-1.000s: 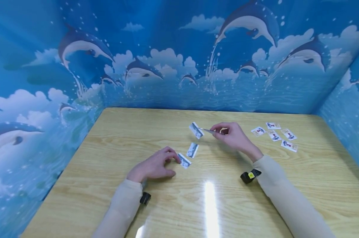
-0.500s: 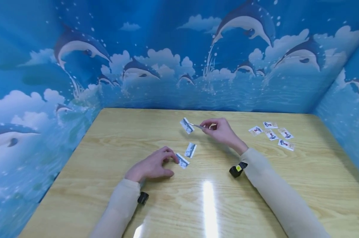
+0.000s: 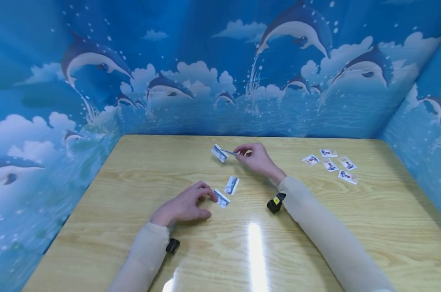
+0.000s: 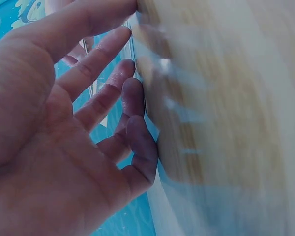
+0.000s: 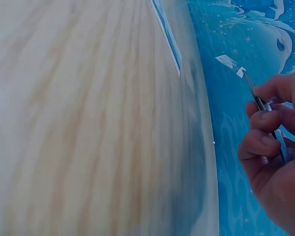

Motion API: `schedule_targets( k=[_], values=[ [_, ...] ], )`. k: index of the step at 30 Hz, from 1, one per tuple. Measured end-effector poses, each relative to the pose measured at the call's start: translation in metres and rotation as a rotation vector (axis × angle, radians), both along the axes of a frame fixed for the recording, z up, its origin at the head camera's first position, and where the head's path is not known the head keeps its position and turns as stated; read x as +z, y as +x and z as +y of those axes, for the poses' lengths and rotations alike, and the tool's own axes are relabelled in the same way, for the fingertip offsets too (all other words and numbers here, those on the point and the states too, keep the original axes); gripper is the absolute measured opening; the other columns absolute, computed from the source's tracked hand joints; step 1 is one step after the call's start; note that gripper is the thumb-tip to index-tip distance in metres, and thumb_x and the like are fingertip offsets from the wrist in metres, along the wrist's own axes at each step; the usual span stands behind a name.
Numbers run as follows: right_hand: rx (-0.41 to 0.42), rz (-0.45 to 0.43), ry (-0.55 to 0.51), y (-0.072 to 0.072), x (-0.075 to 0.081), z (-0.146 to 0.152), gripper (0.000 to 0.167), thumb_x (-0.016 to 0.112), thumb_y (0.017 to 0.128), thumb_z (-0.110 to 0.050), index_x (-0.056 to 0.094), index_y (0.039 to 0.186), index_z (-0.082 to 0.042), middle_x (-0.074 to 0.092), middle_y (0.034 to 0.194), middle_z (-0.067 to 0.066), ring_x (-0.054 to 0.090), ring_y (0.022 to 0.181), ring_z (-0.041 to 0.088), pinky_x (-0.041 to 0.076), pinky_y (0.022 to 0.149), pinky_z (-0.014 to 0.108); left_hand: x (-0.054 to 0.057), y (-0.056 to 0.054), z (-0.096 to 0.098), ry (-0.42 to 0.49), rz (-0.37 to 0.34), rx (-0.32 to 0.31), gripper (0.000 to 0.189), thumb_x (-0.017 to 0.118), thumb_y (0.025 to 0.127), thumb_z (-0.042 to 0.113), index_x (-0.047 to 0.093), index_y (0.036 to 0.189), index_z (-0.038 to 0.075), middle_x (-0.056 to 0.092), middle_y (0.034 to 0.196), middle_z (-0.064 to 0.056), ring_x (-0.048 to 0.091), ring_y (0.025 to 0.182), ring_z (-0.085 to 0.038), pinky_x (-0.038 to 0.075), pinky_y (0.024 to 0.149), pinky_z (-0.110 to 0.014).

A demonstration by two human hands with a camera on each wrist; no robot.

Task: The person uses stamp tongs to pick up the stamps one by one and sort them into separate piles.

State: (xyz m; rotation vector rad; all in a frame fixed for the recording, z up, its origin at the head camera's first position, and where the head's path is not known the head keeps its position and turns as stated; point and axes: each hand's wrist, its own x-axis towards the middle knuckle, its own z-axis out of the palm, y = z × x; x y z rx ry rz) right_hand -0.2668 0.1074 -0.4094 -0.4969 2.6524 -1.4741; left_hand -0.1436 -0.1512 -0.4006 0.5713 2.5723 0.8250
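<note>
My right hand (image 3: 258, 161) pinches a pair of metal tweezers (image 5: 255, 96) between thumb and fingers. A small grey-and-white printed card (image 3: 219, 153) is gripped at the tweezer tips and hangs tilted above the far part of the table. Two similar cards lie near the middle: an upper card (image 3: 231, 185) and, just below it, a lower card (image 3: 222, 199). My left hand (image 3: 185, 205) rests by the lower card, index fingertip at its left edge. In the left wrist view its fingers (image 4: 91, 69) are loosely bent, with nothing gripped in them.
Several cards with coloured figures lie in a loose group on the right, among them a front card (image 3: 348, 177). The wooden table (image 3: 140, 162) backs onto a blue dolphin curtain (image 3: 191, 109). A bright light reflection (image 3: 256, 251) shows on the near tabletop.
My right hand has moved left across the table, carrying the tweezers and the card with it. The left hand stays by the lower card. The head view has shifted slightly.
</note>
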Motion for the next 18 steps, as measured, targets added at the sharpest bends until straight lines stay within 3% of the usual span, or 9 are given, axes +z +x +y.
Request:
schedule_targets(
  k=[7,18],
  values=[
    [0.002,-0.022,0.018,-0.008,-0.002,-0.013,0.02,0.065,0.093,-0.011,0.077,0.109,-0.007,0.071,0.098,0.009,0.061,0.089,0.019,0.05,0.075,0.029,0.0,0.0,-0.001,0.003,0.007,-0.002,0.035,0.082,0.083,0.018,0.069,0.114,0.028,0.055,0.129,0.003,0.055,0.117,-0.021,0.046,0.105,-0.048],
    [0.021,-0.043,0.066,-0.012,-0.01,-0.022,0.019,0.067,0.091,-0.012,0.077,0.107,-0.007,0.068,0.088,0.006,0.056,0.076,0.015,0.045,0.065,0.025,0.003,-0.002,0.002,-0.033,-0.033,0.022,0.041,0.083,0.084,0.02,0.067,0.119,0.032,0.051,0.129,0.005,0.054,0.111,-0.017,0.048,0.101,-0.044]
  ],
)
